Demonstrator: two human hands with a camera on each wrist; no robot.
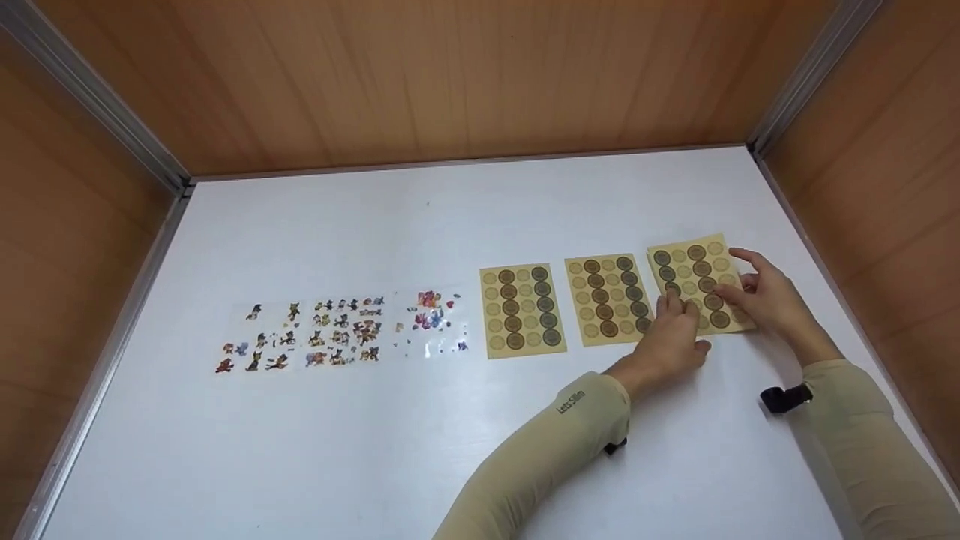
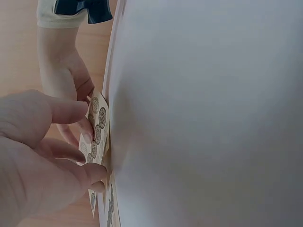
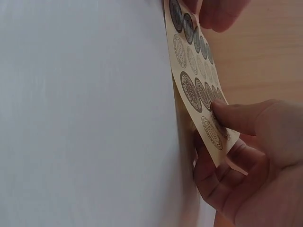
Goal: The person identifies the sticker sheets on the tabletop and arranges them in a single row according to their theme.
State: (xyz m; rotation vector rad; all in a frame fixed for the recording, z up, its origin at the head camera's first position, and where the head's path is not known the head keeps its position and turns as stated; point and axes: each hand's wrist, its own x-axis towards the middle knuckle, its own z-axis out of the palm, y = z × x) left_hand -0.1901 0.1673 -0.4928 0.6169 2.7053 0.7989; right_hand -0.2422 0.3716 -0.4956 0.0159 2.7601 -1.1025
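Note:
At the right end of a row lies a tan sheet of round stickers (image 1: 688, 271), turned slightly askew. My right hand (image 1: 778, 298) pinches its right side, the thumb (image 3: 239, 116) on the printed face and fingers underneath. In the right wrist view that edge is lifted off the table. My left hand (image 1: 666, 341) reaches across to the sheet's lower left, where its relaxed fingertips rest; its thumb stays apart from the fingers in the left wrist view. To the left lie two matching sticker sheets, one in the middle (image 1: 604, 300) and another farther left (image 1: 521, 310).
Clear sheets with small colourful character stickers, including a pink and blue one (image 1: 431, 322) and a crowded one (image 1: 345, 330), continue the row leftward on the white table (image 1: 315, 450). Wood-grain panels (image 1: 465, 82) in metal frames enclose the back and sides.

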